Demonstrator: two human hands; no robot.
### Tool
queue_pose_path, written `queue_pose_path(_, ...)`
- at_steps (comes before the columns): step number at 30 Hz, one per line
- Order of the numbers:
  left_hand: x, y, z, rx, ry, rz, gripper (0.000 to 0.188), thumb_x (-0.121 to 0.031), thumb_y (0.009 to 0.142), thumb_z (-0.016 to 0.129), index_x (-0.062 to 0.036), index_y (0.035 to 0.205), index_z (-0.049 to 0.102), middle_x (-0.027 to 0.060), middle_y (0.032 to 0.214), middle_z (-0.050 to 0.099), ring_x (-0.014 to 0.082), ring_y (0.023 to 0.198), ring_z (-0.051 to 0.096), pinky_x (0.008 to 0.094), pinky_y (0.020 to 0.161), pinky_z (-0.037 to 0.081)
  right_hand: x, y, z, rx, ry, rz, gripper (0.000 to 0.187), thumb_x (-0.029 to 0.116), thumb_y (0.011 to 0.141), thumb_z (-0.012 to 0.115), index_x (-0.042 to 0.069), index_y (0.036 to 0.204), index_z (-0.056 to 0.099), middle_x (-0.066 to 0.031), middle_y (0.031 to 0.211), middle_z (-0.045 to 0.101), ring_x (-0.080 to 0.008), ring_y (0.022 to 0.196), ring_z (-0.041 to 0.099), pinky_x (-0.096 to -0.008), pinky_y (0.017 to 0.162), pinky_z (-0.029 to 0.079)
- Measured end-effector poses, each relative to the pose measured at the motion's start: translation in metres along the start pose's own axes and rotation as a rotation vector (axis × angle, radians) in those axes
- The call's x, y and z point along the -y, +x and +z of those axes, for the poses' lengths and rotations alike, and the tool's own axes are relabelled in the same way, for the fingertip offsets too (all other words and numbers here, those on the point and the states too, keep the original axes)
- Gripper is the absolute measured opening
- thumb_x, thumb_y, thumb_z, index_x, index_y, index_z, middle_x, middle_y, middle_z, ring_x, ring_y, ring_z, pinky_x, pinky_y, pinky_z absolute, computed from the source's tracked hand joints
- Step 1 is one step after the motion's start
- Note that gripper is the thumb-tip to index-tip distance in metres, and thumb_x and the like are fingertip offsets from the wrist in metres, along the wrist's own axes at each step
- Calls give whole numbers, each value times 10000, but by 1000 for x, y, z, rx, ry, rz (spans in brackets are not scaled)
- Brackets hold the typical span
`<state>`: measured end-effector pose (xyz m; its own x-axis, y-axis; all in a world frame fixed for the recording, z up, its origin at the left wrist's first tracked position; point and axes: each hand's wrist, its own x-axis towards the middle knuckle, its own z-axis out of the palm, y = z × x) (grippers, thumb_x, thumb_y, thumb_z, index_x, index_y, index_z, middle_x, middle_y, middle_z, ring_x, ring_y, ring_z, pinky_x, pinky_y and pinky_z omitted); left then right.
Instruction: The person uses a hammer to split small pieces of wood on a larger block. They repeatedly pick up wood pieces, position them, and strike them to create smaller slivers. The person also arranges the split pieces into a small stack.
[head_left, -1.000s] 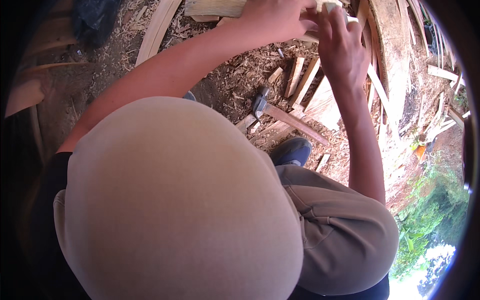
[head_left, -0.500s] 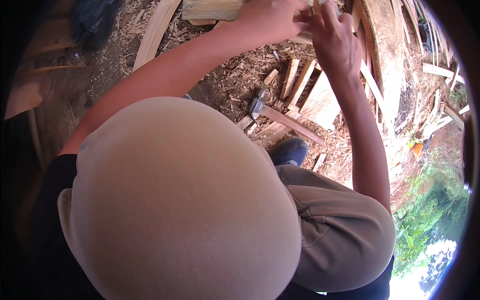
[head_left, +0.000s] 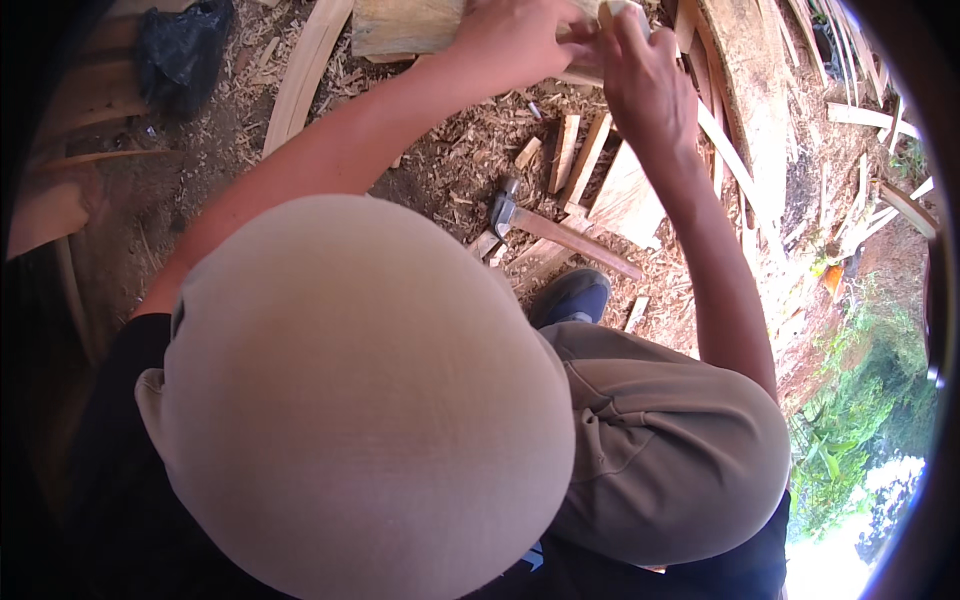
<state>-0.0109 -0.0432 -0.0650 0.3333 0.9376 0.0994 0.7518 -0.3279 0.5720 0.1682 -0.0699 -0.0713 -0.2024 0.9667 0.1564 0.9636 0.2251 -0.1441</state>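
Observation:
At the top edge, my left hand reaches over a thick, pale wooden block, its fingers curled in toward my right hand. What those fingers grip is hidden. My right hand is closed round something with a pale, rounded end, perhaps a handle; the rest lies out of sight behind the fingers. Both hands are close together. Below them on the ground lies a claw hammer with a wooden handle. Beside it are short wooden strips and a flat pale board.
Wood shavings cover the soil. A curved plank and a black plastic bag lie at the left. Long wooden slabs stand at the right. My bent knees fill the lower part, with my shoe near the hammer.
The whole view has shifted slightly, so most things sit a little further left. My hands remain together at the block, with the same grip; the hammer lies where it was.

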Motion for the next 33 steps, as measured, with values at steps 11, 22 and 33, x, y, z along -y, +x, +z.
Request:
queue_pose_path(11,9,4,15,93,180,40,384,-572,829,761,-305,1104,792,39,1067,678,238,1090,567,437,936,410,6,4,-5,22,4,21,291,313,1094,442,160,1337,491,-230,1023,597,-291,628,693,-411,433,566)
queue_pose_path(22,20,9,28,-18,63,69,313,-538,821,781,-288,1003,830,-14,917,659,227,1049,577,460,908,362,6,8,-9,111,-34,81,322,271,1043,504,161,1344,473,-233,1075,598,-388,704,730,-474,573,603)
queue_pose_path(33,20,15,22,-2,98,89,309,-526,829,773,-254,963,831,39,949,661,272,1084,590,498,939,375,11,11,-11,117,2,121,276,217,1014,544,176,1284,502,-236,1060,595,-402,765,726,-436,578,618)
